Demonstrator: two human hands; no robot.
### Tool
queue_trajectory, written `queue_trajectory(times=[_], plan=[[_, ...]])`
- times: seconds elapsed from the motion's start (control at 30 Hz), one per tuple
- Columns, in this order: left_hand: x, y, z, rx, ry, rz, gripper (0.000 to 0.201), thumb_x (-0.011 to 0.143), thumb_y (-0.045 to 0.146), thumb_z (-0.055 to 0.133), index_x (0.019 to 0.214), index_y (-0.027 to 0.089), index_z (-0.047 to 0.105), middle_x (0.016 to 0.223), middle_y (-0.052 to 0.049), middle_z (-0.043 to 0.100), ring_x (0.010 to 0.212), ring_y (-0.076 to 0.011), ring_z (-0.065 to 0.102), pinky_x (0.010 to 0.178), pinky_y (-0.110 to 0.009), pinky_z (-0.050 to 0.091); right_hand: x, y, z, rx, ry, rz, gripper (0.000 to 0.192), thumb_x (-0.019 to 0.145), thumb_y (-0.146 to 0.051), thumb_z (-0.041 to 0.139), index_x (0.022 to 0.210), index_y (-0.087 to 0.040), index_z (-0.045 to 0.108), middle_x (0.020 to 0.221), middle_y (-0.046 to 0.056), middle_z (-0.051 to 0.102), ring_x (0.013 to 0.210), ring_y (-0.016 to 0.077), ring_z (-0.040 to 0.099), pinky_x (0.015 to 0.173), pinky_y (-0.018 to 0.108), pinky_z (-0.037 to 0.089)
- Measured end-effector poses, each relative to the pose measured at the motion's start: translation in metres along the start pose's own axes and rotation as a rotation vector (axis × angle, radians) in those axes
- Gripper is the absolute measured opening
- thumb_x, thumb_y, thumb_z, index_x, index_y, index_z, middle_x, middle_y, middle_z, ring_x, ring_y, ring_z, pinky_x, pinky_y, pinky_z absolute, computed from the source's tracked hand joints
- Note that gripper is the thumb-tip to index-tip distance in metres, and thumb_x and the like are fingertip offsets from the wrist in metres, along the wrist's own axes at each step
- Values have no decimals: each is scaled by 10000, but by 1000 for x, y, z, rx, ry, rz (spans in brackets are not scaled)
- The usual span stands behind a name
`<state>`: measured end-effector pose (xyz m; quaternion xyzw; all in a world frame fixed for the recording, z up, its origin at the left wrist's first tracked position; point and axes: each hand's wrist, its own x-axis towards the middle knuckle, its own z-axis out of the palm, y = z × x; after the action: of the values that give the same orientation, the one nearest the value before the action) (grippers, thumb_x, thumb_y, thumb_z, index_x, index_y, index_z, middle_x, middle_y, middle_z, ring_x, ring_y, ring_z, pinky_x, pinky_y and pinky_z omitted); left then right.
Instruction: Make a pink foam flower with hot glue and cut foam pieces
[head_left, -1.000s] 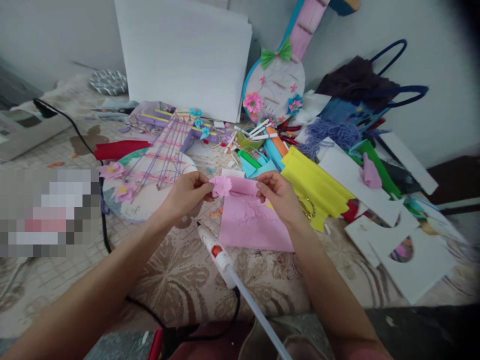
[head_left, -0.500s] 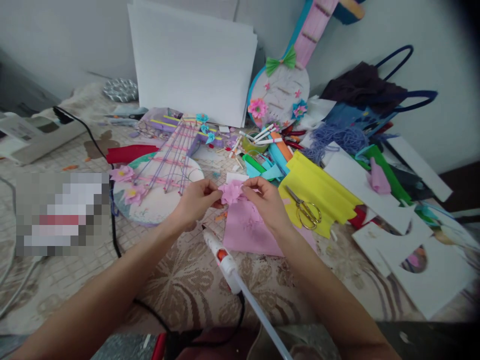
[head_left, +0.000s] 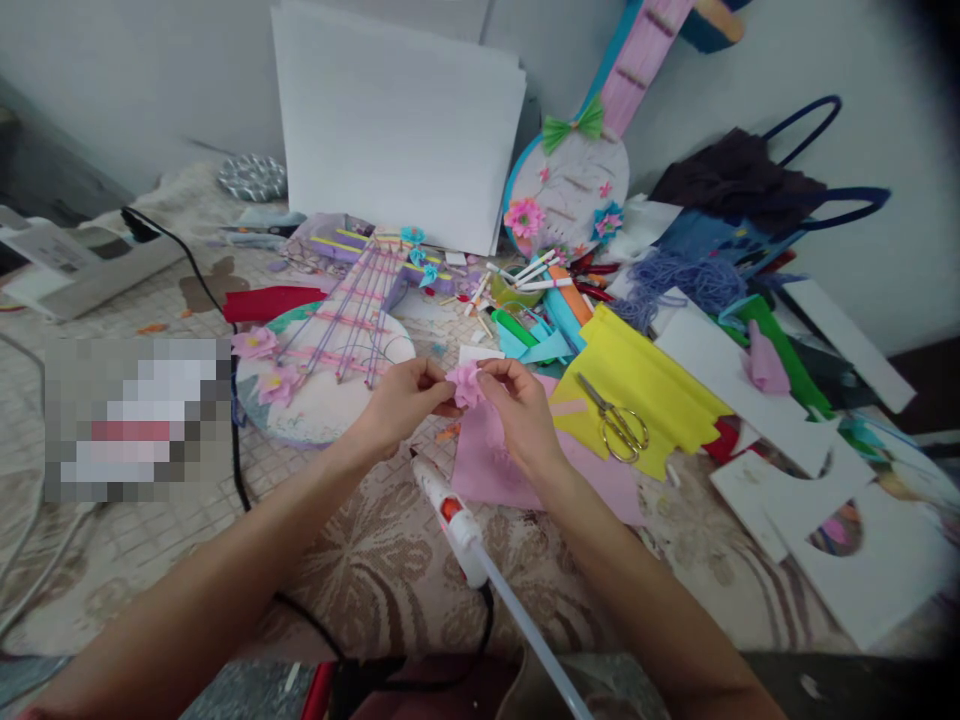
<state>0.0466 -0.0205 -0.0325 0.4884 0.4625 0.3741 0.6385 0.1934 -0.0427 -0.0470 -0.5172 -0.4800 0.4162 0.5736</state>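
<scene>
The left hand (head_left: 405,402) and right hand (head_left: 523,408) pinch a pink flower (head_left: 466,386) in their fingers, near a pink sheet (head_left: 477,470); a glue gun (head_left: 444,500) rests beside it on the surface (head_left: 367,590).

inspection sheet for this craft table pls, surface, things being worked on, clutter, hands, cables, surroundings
Surface: patterned tablecloth, scattered with scraps.
Job's things: pink paper flower in hand; pink sheet below; glue gun on the table's near side, stick protruding.
Clutter: scissors on yellow sheet; purple yarn; white cut-outs at right.
Hands: left hand and right hand both hold the flower in their fingers.
Cables: black cord passes left of the stringed guitar model.
Surroundings: white boards and flowered round-bodied instrument propped against the wall; blue bag at right.
</scene>
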Motion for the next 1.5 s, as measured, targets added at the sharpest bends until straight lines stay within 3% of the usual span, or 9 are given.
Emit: queue_trajectory(times=[0.27,0.47,0.83,1.07,1.33,1.5], plan=[[0,-1,1,-17,7,11,125,732,170,606,710,147,486,643,-4,617,602,-119,640,658,-283,554,-5,1,4,67,108,-23,68,745,-253,588,793,-207,575,896,13,590,857,150,537,810,313,411],[-2,3,3,-15,9,1,113,734,144,595,710,142,484,646,-3,621,596,-108,638,654,-264,547,-6,6,7,32,92,-44,80,741,-267,600,770,-204,560,802,-5,569,767,136,527,757,307,416],[-3,4,4,-32,8,-3,112,735,140,588,701,143,481,617,12,606,583,-105,638,635,-246,541,-6,11,7,19,93,-60,69,761,-259,586,793,-204,558,797,-4,564,775,138,534,756,311,422],[-5,6,5,-24,12,-21,120,734,152,590,711,147,472,631,4,616,590,-116,645,627,-247,538,-8,9,7,100,135,-42,170,736,-212,584,899,-231,537,920,-1,546,853,134,520,808,311,417],[-4,4,5,-43,4,15,123,724,157,604,705,144,483,639,3,619,586,-107,636,636,-251,544,-11,9,9,245,37,56,254,718,-193,547,963,-254,520,937,-1,548,842,147,526,727,306,436],[-4,5,5,-40,3,22,127,725,155,607,706,143,482,649,-4,629,597,-109,637,642,-257,545,-9,6,8,259,49,79,282,684,-184,565,956,-242,519,890,-1,547,800,138,526,696,291,432]])
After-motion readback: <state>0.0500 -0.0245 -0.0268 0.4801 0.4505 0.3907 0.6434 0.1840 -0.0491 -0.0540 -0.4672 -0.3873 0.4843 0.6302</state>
